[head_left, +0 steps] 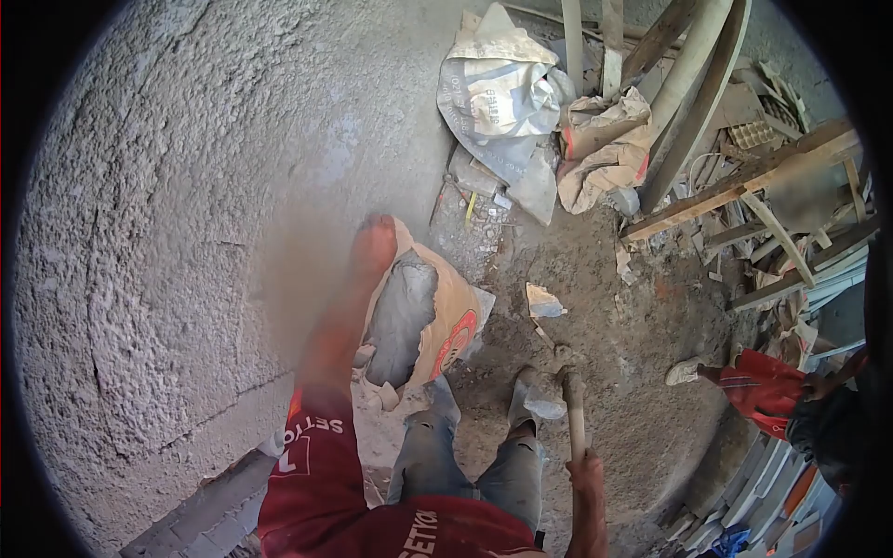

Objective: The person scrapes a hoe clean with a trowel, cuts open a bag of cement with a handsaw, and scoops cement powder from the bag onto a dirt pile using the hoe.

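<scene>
My left hand (375, 244) is closed on the upper rim of a torn brown paper cement bag (448, 321) with a red print. Grey powder (402, 321) shows through the bag's wide opening. The bag stands on the ground by the rough wall, just ahead of my left foot. In my right hand (586, 470) is a long wooden tool handle (576, 414), with my fingers wrapped round it. Its far end lies near my right shoe (524, 395); the tool's head cannot be made out clearly. Beyond it on the dirt is a flat pale piece (544, 300).
Rough grey wall (186, 186) rises on the left. Crumpled sacks (502, 102) and another brown paper bag (605, 149) lie ahead. Timber beams (744, 181) and debris crowd the right. A person in red shorts (765, 391) stands at the right, near stacked boards (763, 484).
</scene>
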A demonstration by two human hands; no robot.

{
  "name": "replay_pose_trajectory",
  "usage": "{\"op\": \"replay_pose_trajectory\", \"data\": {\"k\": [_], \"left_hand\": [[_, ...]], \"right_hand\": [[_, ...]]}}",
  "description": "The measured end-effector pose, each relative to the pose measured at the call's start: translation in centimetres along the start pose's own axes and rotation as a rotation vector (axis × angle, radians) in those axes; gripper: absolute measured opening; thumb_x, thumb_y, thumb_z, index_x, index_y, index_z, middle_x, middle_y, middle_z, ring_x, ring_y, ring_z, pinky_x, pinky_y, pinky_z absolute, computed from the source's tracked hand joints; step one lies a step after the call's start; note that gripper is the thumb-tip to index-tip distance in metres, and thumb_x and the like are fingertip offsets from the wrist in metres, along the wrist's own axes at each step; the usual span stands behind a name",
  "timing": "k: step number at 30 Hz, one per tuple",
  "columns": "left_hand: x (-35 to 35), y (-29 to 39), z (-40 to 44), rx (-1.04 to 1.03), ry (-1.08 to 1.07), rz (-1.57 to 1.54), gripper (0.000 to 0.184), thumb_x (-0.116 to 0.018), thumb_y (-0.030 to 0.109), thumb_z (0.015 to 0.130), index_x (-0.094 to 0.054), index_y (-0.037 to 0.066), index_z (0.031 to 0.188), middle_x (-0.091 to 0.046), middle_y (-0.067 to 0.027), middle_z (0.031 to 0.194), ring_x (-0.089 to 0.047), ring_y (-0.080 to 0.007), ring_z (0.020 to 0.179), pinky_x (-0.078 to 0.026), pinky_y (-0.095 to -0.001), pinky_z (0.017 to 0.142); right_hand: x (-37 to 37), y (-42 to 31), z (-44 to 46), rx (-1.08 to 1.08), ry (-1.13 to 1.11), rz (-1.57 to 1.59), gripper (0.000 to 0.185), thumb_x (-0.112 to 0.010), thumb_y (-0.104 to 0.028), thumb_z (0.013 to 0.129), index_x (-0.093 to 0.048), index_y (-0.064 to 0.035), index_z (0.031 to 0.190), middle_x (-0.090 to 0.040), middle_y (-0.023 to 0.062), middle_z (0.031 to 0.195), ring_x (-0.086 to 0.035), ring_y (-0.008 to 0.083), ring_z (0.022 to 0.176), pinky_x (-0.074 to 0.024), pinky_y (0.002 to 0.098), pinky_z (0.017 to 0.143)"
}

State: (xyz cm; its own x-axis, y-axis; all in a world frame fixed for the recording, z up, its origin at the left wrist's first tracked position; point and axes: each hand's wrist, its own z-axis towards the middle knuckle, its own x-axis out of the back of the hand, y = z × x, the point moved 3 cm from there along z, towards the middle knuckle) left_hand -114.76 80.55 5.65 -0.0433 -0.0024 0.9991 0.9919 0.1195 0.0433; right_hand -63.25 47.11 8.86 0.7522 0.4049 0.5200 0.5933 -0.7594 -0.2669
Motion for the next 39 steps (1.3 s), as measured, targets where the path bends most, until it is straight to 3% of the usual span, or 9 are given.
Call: {"op": "replay_pose_trajectory", "data": {"k": [8, 17, 24, 29, 31, 32, 35, 38, 39], "left_hand": [[5.3, 5.2, -7.5, -0.019, 0.255, -0.085, 0.020, -0.052, 0.017, 0.081, -0.053, 0.002, 0.095, -0.051, -0.0135, 0.092, -0.049, -0.0294, 0.089, -0.039, -0.0410, 0.076], [-0.2, 9.9, -15.9, 0.101, -0.430, -0.386, 0.042, -0.058, 0.030, 0.078, -0.055, 0.007, 0.113, -0.057, -0.0130, 0.106, -0.052, -0.0292, 0.100, -0.037, -0.0444, 0.084], [3.6, 12.6, -8.2, 0.546, -0.299, -0.843, 0.064, -0.058, 0.029, 0.079, -0.034, -0.001, 0.130, -0.048, -0.0222, 0.123, -0.044, -0.0338, 0.118, -0.034, -0.0376, 0.099], [3.6, 13.4, -16.4, 0.302, -0.541, -0.589, 0.057, -0.054, 0.030, 0.080, -0.041, -0.002, 0.125, -0.046, -0.0239, 0.124, -0.046, -0.0333, 0.116, -0.038, -0.0371, 0.096], [2.5, 13.0, -22.2, 0.094, -0.553, -0.649, 0.051, -0.056, 0.033, 0.079, -0.052, -0.001, 0.116, -0.061, -0.0208, 0.099, -0.059, -0.0298, 0.092, -0.046, -0.0366, 0.077], [1.1, 11.8, -25.9, 0.249, -0.656, -0.825, 0.047, -0.057, 0.034, 0.079, -0.055, 0.001, 0.112, -0.062, -0.0114, 0.088, -0.059, -0.0194, 0.077, -0.047, -0.0328, 0.063], [1.7, 8.9, -37.2, 0.818, -0.643, -1.163, 0.033, -0.054, 0.033, 0.081, -0.060, 0.006, 0.099, -0.059, -0.0052, 0.082, -0.055, -0.0170, 0.061, -0.043, -0.0302, 0.054], [1.6, 5.3, -46.4, 1.022, -0.525, -1.080, 0.029, -0.052, 0.033, 0.083, -0.055, 0.005, 0.090, -0.055, -0.0051, 0.079, -0.051, -0.0168, 0.056, -0.039, -0.0307, 0.047], [1.6, 4.9, -49.0, 1.114, -0.474, -1.070, 0.029, -0.052, 0.033, 0.083, -0.054, 0.004, 0.089, -0.054, -0.0051, 0.079, -0.050, -0.0165, 0.055, -0.038, -0.0309, 0.046]], "right_hand": [[-0.7, -5.9, -1.5, 0.051, -0.053, 0.090, 0.042, -0.064, -0.011, 0.068, -0.051, 0.0063, 0.103, -0.057, 0.0116, 0.067, -0.055, 0.0178, 0.049, -0.0452, 0.0311, 0.044], [0.6, -9.9, -3.7, 0.230, -0.043, 0.135, 0.037, -0.064, -0.013, 0.067, -0.052, 0.0072, 0.095, -0.058, 0.0119, 0.066, -0.057, 0.0180, 0.054, -0.0453, 0.0316, 0.048], [3.5, -8.6, -5.1, 0.303, 0.001, 0.122, 0.036, -0.064, -0.014, 0.068, -0.052, 0.0072, 0.095, -0.059, 0.0166, 0.070, -0.060, 0.0229, 0.059, -0.0472, 0.0338, 0.054], [5.6, -5.7, -5.1, 0.480, 0.084, 0.120, 0.043, -0.064, -0.011, 0.067, -0.050, 0.0050, 0.104, -0.057, 0.0112, 0.069, -0.055, 0.0192, 0.054, -0.0454, 0.0322, 0.051], [6.9, -5.8, -5.4, 0.438, 0.009, 0.068, 0.044, -0.064, -0.012, 0.067, -0.050, 0.0049, 0.105, -0.058, 0.0134, 0.071, -0.057, 0.0206, 0.056, -0.0466, 0.0330, 0.052], [7.4, -5.6, -5.3, 0.431, 0.004, 0.095, 0.044, -0.064, -0.012, 0.067, -0.050, 0.0049, 0.105, -0.058, 0.0134, 0.071, -0.057, 0.0206, 0.056, -0.0466, 0.0330, 0.052], [8.2, -5.8, -4.6, 0.514, 0.055, 0.014, 0.044, -0.064, -0.012, 0.067, -0.051, 0.0061, 0.104, -0.059, 0.0157, 0.071, -0.059, 0.0219, 0.056, -0.0473, 0.0341, 0.052], [8.9, -8.1, -3.3, 0.535, -0.044, -0.089, 0.041, -0.064, -0.013, 0.067, -0.052, 0.0066, 0.100, -0.060, 0.0167, 0.069, -0.060, 0.0229, 0.055, -0.0478, 0.0349, 0.052], [9.2, -9.4, -3.6, 0.533, -0.055, -0.110, 0.043, -0.065, -0.016, 0.066, -0.053, 0.0066, 0.101, -0.061, 0.0209, 0.078, -0.061, 0.0283, 0.070, -0.0479, 0.0374, 0.062]]}}
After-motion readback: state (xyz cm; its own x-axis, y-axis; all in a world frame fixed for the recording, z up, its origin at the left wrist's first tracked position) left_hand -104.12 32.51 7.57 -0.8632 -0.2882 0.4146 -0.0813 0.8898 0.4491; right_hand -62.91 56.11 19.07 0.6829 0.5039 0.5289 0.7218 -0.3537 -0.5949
